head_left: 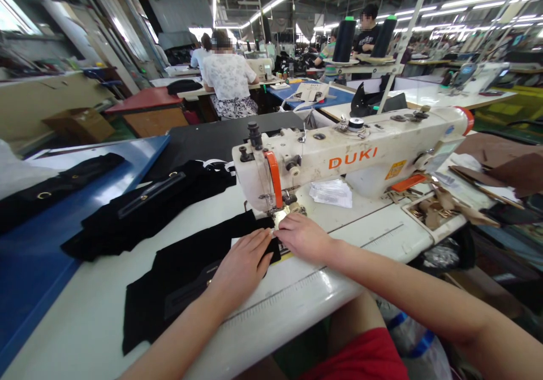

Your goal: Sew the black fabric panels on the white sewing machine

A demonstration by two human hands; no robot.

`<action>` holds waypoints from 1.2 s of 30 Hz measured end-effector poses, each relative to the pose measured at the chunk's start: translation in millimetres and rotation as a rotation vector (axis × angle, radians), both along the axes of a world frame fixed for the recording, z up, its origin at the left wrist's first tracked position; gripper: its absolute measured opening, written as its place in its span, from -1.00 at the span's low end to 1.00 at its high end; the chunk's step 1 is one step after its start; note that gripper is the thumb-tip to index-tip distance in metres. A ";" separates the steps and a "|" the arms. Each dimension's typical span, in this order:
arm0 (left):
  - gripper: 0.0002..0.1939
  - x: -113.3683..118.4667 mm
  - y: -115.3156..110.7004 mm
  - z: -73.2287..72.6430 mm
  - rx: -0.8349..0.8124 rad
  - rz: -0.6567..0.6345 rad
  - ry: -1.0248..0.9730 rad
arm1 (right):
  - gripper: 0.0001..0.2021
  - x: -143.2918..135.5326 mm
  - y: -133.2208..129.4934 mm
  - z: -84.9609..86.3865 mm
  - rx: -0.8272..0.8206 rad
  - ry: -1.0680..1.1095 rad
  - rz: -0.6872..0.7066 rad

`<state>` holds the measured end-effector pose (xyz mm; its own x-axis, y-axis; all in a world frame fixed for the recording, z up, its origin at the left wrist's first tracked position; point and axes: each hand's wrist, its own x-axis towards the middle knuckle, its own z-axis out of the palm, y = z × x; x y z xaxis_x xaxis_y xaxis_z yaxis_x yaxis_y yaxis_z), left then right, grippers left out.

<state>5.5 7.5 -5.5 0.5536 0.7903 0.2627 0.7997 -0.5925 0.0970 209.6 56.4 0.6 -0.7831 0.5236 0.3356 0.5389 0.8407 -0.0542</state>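
Observation:
My left hand lies flat on a black fabric piece, its fingers stretched toward the needle area. Beneath that hand a bit of white shows at the fabric's edge. My right hand is closed, fingers curled and pinched right by the presser foot. Its fingertips meet those of the left hand, and what they pinch is hidden. Both hands are at the needle end of a white sewing machine with an orange lever. A dark strip with a small gold fitting runs along the fabric, partly under my left wrist.
A stack of white labels sits on the machine bed. More black fabric pieces lie to the left, beside a blue board. At right, a tray holds brown straps and metal parts. Co-workers sit at machines farther back.

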 end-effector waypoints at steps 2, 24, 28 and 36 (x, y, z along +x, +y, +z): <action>-0.58 2.9 8.5 0.6 0.008 0.002 0.002 | -0.86 0.7 6.2 1.8 -0.007 -0.026 -0.021; -0.58 8.0 20.0 4.2 -0.005 0.025 0.033 | -0.84 1.0 9.8 1.7 -0.043 -0.030 -0.060; -0.59 7.9 19.0 4.5 -0.003 0.015 0.015 | -0.86 0.7 8.3 0.6 -0.031 -0.023 -0.050; -0.59 6.4 23.1 2.5 0.002 0.009 -0.039 | -0.85 -0.6 11.2 2.6 -0.052 -0.022 -0.063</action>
